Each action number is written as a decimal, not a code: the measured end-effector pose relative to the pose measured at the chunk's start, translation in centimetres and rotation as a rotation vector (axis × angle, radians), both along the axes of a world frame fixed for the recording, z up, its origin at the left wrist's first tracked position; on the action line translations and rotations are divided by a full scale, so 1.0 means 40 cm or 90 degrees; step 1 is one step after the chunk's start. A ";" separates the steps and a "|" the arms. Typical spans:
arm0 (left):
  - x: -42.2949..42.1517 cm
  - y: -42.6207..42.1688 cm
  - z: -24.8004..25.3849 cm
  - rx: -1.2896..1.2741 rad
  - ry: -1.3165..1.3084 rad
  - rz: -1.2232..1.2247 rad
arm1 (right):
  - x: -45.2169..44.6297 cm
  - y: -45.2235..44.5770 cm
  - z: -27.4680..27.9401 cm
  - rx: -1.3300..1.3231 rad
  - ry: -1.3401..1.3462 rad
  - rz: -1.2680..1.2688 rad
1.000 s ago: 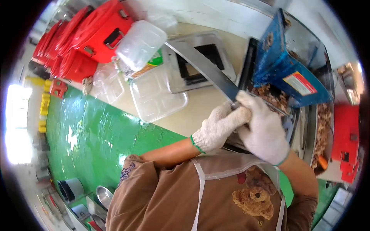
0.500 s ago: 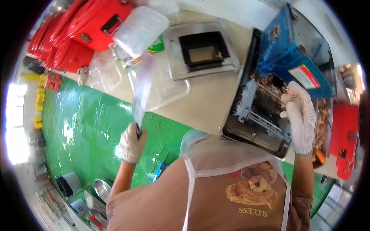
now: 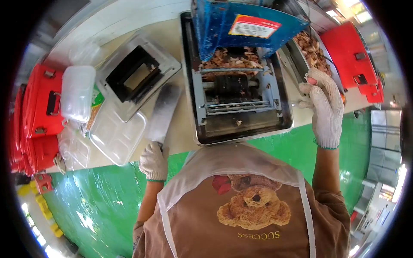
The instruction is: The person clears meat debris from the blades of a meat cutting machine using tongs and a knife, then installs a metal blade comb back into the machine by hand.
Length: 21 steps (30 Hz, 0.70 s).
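Note:
My left hand (image 3: 154,162), in a white knit glove, is closed round the dark handle of a wide-bladed knife (image 3: 164,112). The blade lies over the table beside a grey metal cover with a black rectangular opening (image 3: 142,53). My gloved right hand (image 3: 325,105) is to the right of a black tray (image 3: 241,136), its fingers bent and apart. Something small and pink shows at one fingertip; whether it is bare skin or a scrap is unclear. In the tray stand a blue machine (image 3: 215,26) and a metal frame with a dark roller (image 3: 230,84), with meat scraps around them.
Clear plastic containers (image 3: 118,135) and red insulated boxes (image 3: 41,103) are on the left. At the right, a metal pan of sliced meat (image 3: 312,49) stands near another red box (image 3: 350,51). The wet green floor (image 3: 103,202) runs below the table's front edge.
My hands have parted; the knife is now in my left hand alone and lowered to the table. My right hand has moved right, past the tray. The view has turned toward the machine.

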State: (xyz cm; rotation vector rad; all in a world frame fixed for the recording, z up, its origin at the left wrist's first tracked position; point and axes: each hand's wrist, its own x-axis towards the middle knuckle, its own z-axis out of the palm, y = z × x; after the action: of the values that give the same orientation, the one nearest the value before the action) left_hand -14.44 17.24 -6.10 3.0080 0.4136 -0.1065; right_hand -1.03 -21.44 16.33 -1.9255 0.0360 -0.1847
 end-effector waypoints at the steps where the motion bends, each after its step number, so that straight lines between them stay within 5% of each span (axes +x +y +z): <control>1: 0.026 0.006 -0.022 0.022 -0.014 -0.010 | -0.006 -0.031 -0.018 -0.076 -0.030 -0.024; 6: 0.136 -0.012 0.018 -0.015 -0.113 -0.054 | -0.070 -0.074 -0.050 -0.066 0.060 -0.116; 13: 0.245 -0.097 0.166 -0.278 -0.401 -0.171 | -0.105 -0.106 -0.100 0.002 0.138 -0.184; 21: 0.319 -0.222 0.217 -0.432 -0.404 -0.177 | -0.065 -0.314 -0.304 -0.234 0.185 -0.178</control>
State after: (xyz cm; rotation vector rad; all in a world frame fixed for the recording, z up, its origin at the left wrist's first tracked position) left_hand -1.69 8.34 2.58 2.2386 -0.0976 0.5536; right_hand -3.65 -33.99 4.15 -2.2968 0.4966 -0.1001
